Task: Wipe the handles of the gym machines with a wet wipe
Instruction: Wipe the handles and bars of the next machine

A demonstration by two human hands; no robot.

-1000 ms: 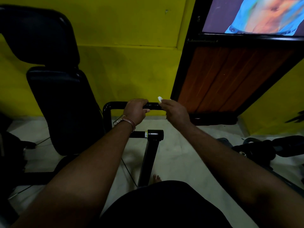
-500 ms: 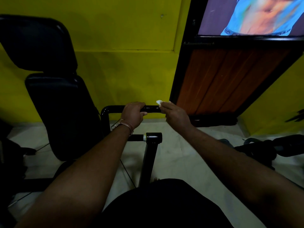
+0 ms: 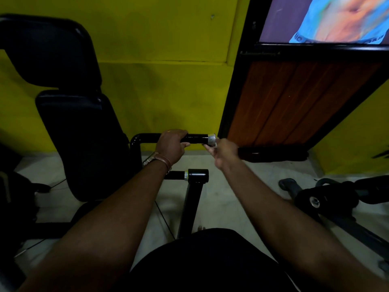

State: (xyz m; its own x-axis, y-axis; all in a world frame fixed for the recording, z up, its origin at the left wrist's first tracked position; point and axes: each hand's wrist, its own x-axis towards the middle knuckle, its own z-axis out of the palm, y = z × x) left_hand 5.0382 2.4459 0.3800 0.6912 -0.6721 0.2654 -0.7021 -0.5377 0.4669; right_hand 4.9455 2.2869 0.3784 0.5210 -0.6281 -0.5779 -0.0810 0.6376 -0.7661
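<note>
Fingers of the left hand [image 3: 171,144] curl round the black handle [image 3: 196,138], hiding its middle. Right hand [image 3: 223,151], blurred, pinches a small wet wipe [image 3: 212,139] against the handle's end, mostly hidden.

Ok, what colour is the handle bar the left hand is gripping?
Glossy black handle bar, with a silvery end cap; the head view shows it.

Your forearms are bare, no sleeves showing. On your left wrist sits a watch [image 3: 157,160] with a brown strap (its case looks silvery). Dark black clothing [image 3: 210,264] covers your lap.
</note>
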